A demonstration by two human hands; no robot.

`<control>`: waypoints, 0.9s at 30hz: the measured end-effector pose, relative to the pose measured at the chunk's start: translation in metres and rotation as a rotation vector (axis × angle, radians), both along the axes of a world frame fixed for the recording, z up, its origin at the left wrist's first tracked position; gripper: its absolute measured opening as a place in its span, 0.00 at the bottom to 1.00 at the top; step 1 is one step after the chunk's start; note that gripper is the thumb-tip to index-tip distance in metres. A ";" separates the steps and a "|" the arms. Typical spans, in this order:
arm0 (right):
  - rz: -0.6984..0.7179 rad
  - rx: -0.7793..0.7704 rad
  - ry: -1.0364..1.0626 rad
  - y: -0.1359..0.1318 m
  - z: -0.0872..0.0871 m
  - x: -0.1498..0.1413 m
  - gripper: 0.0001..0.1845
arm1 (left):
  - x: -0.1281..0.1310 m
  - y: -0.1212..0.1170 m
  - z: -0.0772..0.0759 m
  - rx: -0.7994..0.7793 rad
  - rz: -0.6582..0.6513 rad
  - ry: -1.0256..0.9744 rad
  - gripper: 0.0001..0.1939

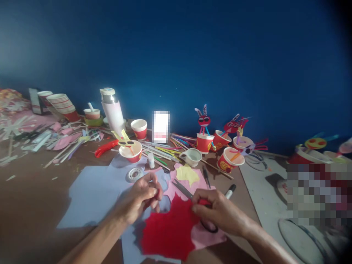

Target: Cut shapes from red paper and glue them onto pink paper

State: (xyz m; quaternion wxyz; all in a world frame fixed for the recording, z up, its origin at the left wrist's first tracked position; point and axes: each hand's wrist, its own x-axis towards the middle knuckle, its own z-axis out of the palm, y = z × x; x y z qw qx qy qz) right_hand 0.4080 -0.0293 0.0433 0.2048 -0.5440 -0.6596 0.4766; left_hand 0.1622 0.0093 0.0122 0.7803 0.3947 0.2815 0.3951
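Observation:
My right hand (211, 207) grips a pair of scissors (183, 189), its blades pointing up and left and slightly parted. Closed in a pinch, my left hand (147, 194) is left of the blade tips. A small reddish bit shows at its fingertips, too little to name. Below both hands lies a red sheet (170, 231) with a jagged cut edge. Under and around it are pink paper (209, 234) and pale blue paper (90, 194). Beyond the scissors rests a jagged yellow paper piece (188, 174). A roll of tape (134, 175) sits just past my left hand.
Paper cups (205, 143) with paper figures stand along the back right. A thermos (112, 113), a red-handled tool (106, 147), a white cup (192, 157) and coloured sticks (165, 151) lie across the back. Paper scraps (66, 139) cover the left; a marker (230, 191) lies right.

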 end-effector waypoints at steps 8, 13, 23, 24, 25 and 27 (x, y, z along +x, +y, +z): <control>-0.374 -0.022 0.357 0.026 -0.020 0.015 0.15 | -0.013 0.014 0.001 -0.360 0.298 -0.006 0.04; -0.459 -0.015 0.521 0.022 -0.024 0.009 0.19 | -0.007 0.022 -0.013 -0.433 0.317 0.021 0.12; -0.500 0.058 0.549 0.023 -0.029 -0.007 0.19 | 0.012 -0.019 -0.022 -0.286 0.335 0.115 0.19; -0.488 0.060 0.538 0.022 -0.031 -0.011 0.19 | 0.015 -0.024 -0.024 -0.262 0.352 0.115 0.19; -0.480 0.064 0.528 0.021 -0.033 -0.014 0.19 | 0.015 -0.028 -0.025 -0.257 0.359 0.104 0.18; -0.473 0.078 0.510 0.020 -0.036 -0.018 0.18 | 0.013 -0.031 -0.027 -0.259 0.346 0.081 0.18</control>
